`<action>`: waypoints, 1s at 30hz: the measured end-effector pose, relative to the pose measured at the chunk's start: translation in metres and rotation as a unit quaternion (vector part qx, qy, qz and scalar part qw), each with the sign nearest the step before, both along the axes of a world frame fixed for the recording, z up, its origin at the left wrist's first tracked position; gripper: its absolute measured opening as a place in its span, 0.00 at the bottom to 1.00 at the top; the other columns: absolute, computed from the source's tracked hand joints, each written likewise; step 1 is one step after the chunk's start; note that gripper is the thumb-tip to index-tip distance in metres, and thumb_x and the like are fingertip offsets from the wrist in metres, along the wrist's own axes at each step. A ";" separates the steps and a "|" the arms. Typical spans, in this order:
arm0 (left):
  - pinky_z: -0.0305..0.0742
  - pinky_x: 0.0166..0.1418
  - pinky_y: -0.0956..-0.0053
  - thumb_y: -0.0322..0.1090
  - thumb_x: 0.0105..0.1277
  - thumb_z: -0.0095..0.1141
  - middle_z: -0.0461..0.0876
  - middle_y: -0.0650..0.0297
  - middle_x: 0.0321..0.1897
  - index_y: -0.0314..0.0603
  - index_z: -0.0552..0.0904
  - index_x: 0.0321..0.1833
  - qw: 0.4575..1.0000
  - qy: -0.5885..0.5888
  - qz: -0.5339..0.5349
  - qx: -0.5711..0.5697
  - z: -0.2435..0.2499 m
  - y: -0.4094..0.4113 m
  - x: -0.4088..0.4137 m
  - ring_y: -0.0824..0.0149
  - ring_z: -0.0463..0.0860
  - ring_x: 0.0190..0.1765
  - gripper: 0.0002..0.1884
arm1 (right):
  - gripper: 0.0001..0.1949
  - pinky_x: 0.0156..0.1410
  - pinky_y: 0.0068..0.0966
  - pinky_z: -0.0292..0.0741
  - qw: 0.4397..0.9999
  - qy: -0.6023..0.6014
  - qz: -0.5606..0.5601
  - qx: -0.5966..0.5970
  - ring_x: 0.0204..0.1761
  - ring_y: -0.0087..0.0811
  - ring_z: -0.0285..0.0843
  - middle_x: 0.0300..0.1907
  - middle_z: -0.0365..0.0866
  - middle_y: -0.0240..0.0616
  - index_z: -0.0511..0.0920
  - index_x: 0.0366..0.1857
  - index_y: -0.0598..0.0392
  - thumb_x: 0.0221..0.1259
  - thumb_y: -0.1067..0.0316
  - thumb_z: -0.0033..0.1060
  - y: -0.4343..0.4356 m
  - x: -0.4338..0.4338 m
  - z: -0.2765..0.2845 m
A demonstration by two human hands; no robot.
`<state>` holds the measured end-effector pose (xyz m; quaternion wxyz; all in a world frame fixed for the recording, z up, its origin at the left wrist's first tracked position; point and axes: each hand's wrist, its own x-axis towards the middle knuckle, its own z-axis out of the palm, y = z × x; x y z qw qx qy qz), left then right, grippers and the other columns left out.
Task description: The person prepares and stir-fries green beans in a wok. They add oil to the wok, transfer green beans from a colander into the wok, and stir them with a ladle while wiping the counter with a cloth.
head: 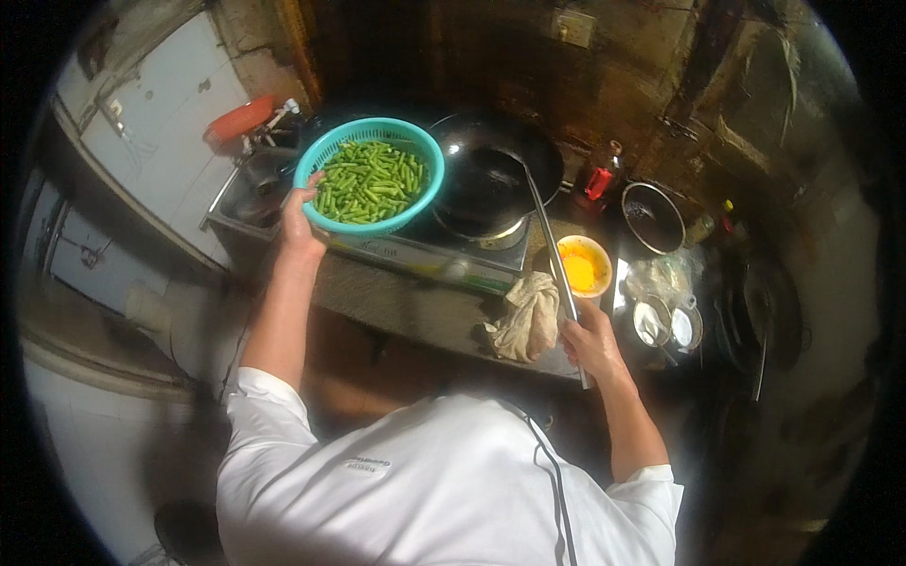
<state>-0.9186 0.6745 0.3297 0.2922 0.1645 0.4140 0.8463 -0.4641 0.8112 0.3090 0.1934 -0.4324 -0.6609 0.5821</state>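
Note:
My left hand (304, 216) grips the near left rim of a teal plastic colander (433, 184), which holds many cut green beans (371, 180). The colander is held up over the left part of a gas stove (396, 253), beside a dark wok (495, 170). My right hand (591, 336) is closed around the long metal handle of a cooking utensil (548, 233), whose far end reaches into the wok. Near that hand stand a bowl of yellow-orange beaten egg (584, 267) and a crumpled beige cloth (527, 318) at the counter's edge.
At the left are a metal sink (248, 187) and a red plastic basket (241, 120). Right of the wok stand a bottle with a red label (600, 180), a round wire-rimmed strainer (652, 218), clear plastic bags (665, 276) and two small containers of white contents (648, 322).

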 end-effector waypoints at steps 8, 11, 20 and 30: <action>0.74 0.68 0.58 0.33 0.62 0.48 0.77 0.53 0.62 0.38 0.80 0.63 0.999 -0.020 0.024 -0.031 0.005 -0.028 -0.009 0.55 0.77 0.63 0.25 | 0.24 0.31 0.24 0.73 0.993 -0.076 0.073 0.047 0.28 0.25 0.78 0.32 0.81 0.39 0.68 0.68 0.63 0.69 0.73 0.57 0.036 -0.016 0.008; 0.71 0.71 0.59 0.34 0.62 0.48 0.77 0.54 0.63 0.38 0.80 0.64 0.996 -0.017 0.063 -0.055 -0.010 -0.028 0.001 0.56 0.76 0.65 0.25 | 0.26 0.36 0.24 0.75 0.989 -0.096 0.092 0.070 0.33 0.25 0.79 0.34 0.81 0.39 0.66 0.69 0.64 0.67 0.80 0.57 0.063 -0.018 0.001; 0.65 0.76 0.53 0.33 0.65 0.45 0.70 0.53 0.72 0.40 0.70 0.74 0.990 -0.079 0.114 -0.009 -0.090 -0.124 -0.008 0.52 0.71 0.72 0.30 | 0.24 0.39 0.30 0.77 0.973 -0.088 0.078 0.198 0.33 0.31 0.80 0.32 0.82 0.45 0.70 0.64 0.66 0.63 0.78 0.57 0.058 -0.056 -0.009; 0.72 0.71 0.49 0.31 0.63 0.50 0.75 0.52 0.65 0.41 0.71 0.71 0.969 -0.214 0.125 -0.015 -0.232 -0.146 -0.010 0.49 0.75 0.66 0.29 | 0.23 0.48 0.50 0.78 0.922 -0.181 0.040 0.340 0.43 0.63 0.84 0.40 0.84 0.64 0.72 0.62 0.59 0.62 0.68 0.58 0.091 -0.096 -0.035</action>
